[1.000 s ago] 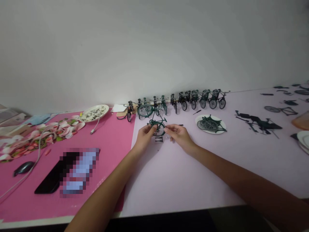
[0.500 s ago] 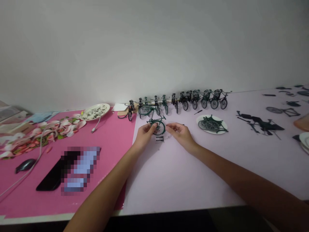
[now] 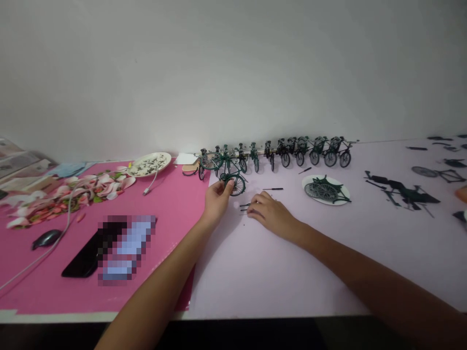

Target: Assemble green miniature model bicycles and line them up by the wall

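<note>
My left hand (image 3: 216,199) is closed on a small green model bicycle (image 3: 229,176), holding it upright by its rear wheel just above the lilac table (image 3: 277,272). My right hand (image 3: 268,211) rests low on the table, fingers curled over a few small dark parts (image 3: 244,207) beside it. What the fingers pinch is too small to make out. A thin black tool (image 3: 273,189) lies just beyond the right hand.
A row of finished model bicycles (image 3: 292,149) lines the wall. A white plate (image 3: 326,189) holds green parts; loose dark parts (image 3: 401,192) lie to the right. On the pink mat (image 3: 54,291): a phone (image 3: 85,255), mouse (image 3: 45,238), cable, plate (image 3: 149,164).
My right hand has let go of the bicycle and dropped to the table onto the small parts. My left hand keeps the bicycle and has shifted it slightly left and back.
</note>
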The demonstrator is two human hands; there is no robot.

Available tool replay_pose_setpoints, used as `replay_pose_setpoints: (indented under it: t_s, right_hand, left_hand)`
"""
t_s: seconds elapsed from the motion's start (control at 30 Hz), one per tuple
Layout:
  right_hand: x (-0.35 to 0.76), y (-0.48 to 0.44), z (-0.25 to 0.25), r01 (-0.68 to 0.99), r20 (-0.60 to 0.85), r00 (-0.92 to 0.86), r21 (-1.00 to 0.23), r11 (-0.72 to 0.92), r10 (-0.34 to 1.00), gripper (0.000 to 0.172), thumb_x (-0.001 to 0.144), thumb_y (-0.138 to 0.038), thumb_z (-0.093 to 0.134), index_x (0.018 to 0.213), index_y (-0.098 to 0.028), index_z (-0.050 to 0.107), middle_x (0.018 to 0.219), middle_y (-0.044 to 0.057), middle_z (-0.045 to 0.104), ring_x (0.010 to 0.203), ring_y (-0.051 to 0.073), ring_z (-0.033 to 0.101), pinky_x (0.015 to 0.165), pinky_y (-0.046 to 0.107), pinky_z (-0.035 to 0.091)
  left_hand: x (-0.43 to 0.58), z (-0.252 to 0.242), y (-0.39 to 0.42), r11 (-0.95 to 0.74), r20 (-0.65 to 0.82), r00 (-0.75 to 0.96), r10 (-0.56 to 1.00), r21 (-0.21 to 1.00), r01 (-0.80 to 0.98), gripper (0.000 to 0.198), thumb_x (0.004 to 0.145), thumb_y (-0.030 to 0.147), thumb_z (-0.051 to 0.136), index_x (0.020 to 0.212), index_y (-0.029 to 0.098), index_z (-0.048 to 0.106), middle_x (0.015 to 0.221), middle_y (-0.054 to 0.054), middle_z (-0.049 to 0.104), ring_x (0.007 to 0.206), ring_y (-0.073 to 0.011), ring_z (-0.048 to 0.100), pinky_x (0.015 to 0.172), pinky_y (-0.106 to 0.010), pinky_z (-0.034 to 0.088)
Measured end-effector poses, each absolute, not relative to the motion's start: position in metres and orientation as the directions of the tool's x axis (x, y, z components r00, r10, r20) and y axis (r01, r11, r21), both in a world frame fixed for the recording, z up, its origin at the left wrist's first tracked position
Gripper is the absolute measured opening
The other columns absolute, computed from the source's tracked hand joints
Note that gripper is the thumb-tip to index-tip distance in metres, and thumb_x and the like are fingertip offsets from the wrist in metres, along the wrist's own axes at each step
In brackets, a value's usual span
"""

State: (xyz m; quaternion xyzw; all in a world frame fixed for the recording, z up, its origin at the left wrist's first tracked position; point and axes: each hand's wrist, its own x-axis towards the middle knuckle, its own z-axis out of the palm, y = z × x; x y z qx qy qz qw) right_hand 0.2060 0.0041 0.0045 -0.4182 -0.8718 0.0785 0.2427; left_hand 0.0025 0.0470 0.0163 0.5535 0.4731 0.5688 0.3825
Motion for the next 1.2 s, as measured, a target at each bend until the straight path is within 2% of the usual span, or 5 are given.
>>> replay_pose_setpoints:
  t_s: [0.27, 0.47, 0.83, 0.93, 1.2]
  right_hand:
    - [0.201, -0.002, 0.001, 0.775, 0.335, -0.592, -0.010, 0.631, 0.733, 0.016, 0.102, -0.015, 0.057, 0.090, -0.018, 0.066, 0.092, 0.010, 0.063, 0.093, 0.027, 0.056, 0.071, 0.037, 0.044]
    - [0.201, -0.009, 0.001, 0.782, 0.324, -0.605, 0.072, 0.619, 0.727, 0.019, 0.098, -0.006, 0.052, 0.088, -0.018, 0.062, 0.093, 0.012, 0.063, 0.089, 0.028, 0.055, 0.076, 0.039, 0.043]
    - [0.206, -0.004, 0.009, 0.557, 0.347, -0.544, -0.532, 0.638, 0.764, 0.020, 0.106, -0.016, 0.041, 0.112, -0.022, 0.059, 0.109, 0.008, 0.064, 0.105, 0.023, 0.062, 0.091, 0.038, 0.053]
    - [0.207, 0.004, 0.001, 0.530, 0.389, -0.510, -0.561, 0.636, 0.768, 0.031, 0.105, -0.015, 0.041, 0.127, -0.023, 0.061, 0.115, 0.010, 0.063, 0.114, 0.024, 0.061, 0.099, 0.042, 0.052]
    - [0.208, 0.005, 0.010, 0.493, 0.354, -0.430, -0.679, 0.545, 0.830, 0.024, 0.104, -0.021, 0.045, 0.099, -0.021, 0.068, 0.103, 0.008, 0.067, 0.099, 0.022, 0.063, 0.090, 0.037, 0.052]
  left_hand:
    - [0.003, 0.019, 0.045, -0.314, 0.323, -0.107, 0.940, 0.945, 0.092, 0.054, 0.075, 0.064, 0.079, 0.061, 0.019, 0.051, 0.060, 0.003, 0.046, 0.061, -0.0120, 0.045, 0.057, -0.025, 0.036]
    - [0.003, 0.024, 0.042, -0.308, 0.320, -0.108, 0.941, 0.945, 0.113, 0.053, 0.076, 0.062, 0.078, 0.059, 0.019, 0.052, 0.059, 0.003, 0.046, 0.059, -0.0120, 0.042, 0.055, -0.026, 0.034]
    - [0.002, 0.021, 0.043, -0.302, 0.313, -0.089, 0.945, 0.946, 0.122, 0.053, 0.077, 0.063, 0.077, 0.060, 0.019, 0.054, 0.060, 0.002, 0.050, 0.060, -0.0124, 0.044, 0.057, -0.027, 0.034]
    - [0.002, 0.021, 0.043, -0.302, 0.314, -0.088, 0.945, 0.945, 0.129, 0.053, 0.077, 0.062, 0.078, 0.059, 0.019, 0.054, 0.058, 0.002, 0.049, 0.059, -0.0120, 0.042, 0.056, -0.027, 0.033]
    - [0.003, 0.021, 0.041, -0.269, 0.273, -0.078, 0.959, 0.961, 0.061, 0.048, 0.071, 0.060, 0.084, 0.068, 0.015, 0.067, 0.065, -0.001, 0.062, 0.064, -0.0139, 0.054, 0.061, -0.026, 0.042]
